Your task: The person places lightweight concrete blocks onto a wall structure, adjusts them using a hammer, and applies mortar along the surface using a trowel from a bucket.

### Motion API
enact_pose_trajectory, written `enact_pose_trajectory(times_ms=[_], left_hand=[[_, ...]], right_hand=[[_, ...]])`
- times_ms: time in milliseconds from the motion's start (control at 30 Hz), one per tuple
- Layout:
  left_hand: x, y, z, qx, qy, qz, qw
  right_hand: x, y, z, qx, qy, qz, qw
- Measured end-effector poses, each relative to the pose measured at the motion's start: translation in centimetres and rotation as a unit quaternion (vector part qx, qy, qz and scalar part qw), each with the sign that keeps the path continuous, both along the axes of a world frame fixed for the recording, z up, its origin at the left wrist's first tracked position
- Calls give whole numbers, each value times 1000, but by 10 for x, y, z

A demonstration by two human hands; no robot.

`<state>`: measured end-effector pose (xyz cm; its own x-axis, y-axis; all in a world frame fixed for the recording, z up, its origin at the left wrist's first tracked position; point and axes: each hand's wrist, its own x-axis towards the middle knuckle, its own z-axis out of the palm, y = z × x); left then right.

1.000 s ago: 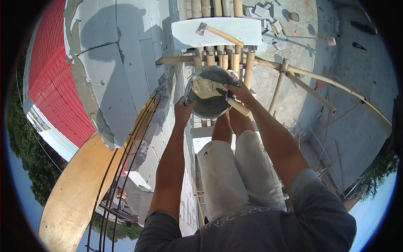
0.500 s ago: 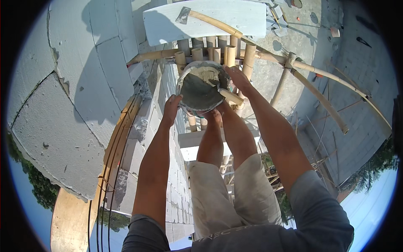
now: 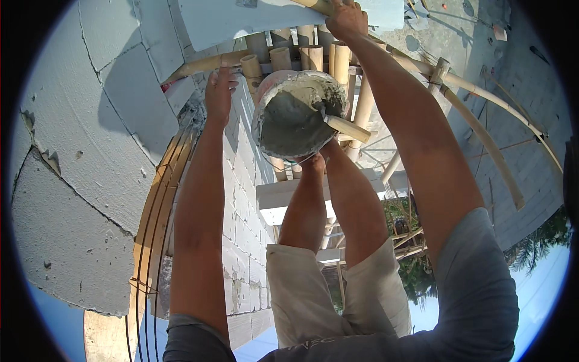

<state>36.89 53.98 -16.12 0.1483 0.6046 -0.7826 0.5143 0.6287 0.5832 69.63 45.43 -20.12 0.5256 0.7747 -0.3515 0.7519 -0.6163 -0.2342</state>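
Observation:
A bucket (image 3: 260, 130) with a mortar-crusted rim stands over bamboo poles in front of my legs. Wet grey mortar (image 3: 289, 123) fills much of it, and a tool with a wooden handle (image 3: 347, 128) leans in it, its working end partly sunk. At the far side, my right hand (image 3: 348, 23) is closed around the handle of a hatchet (image 3: 313, 5), which lies on a pale block; its head is mostly cut off by the top edge. Left of the bucket, my left hand (image 3: 219, 93) is off the rim, fingers extended, beside a horizontal bamboo pole (image 3: 208, 64).
A wall of pale blocks (image 3: 78, 181) rises at left, with wooden boards and dark rods (image 3: 158, 205) along it. The large pale block (image 3: 229, 24) lies across the far side. Bamboo scaffold poles (image 3: 482, 130) extend right. My bare feet are close under the bucket.
Both hands have let go of the bucket. My right hand has moved forward onto the hatchet handle; my left hand has moved forward and left. The bucket now rests without my hands.

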Motion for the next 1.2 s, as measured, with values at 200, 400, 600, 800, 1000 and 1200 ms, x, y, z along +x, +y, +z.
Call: enact_pose_trajectory(times_ms=[200,400,600,800,1000,1200], left_hand=[[22,38,-15,94,49,12,994],[30,79,-27,188,186,-28,964],[34,110,-44,146,195,-57,968],[43,132,-60,76,174,-69,979],[37,160,-90,1,22,-26,999],[44,162,-100,-1,-27,31,999]], right_hand=[[24,-35,14,-7,73,-21,997],[18,-181,25,-45,220,-203,953],[0,-255,2,-24,246,-161,955],[26,-207,-19,151,116,-245,951],[157,-101,-77,200,222,-512,805],[179,-67,-65,64,447,-436,778]])
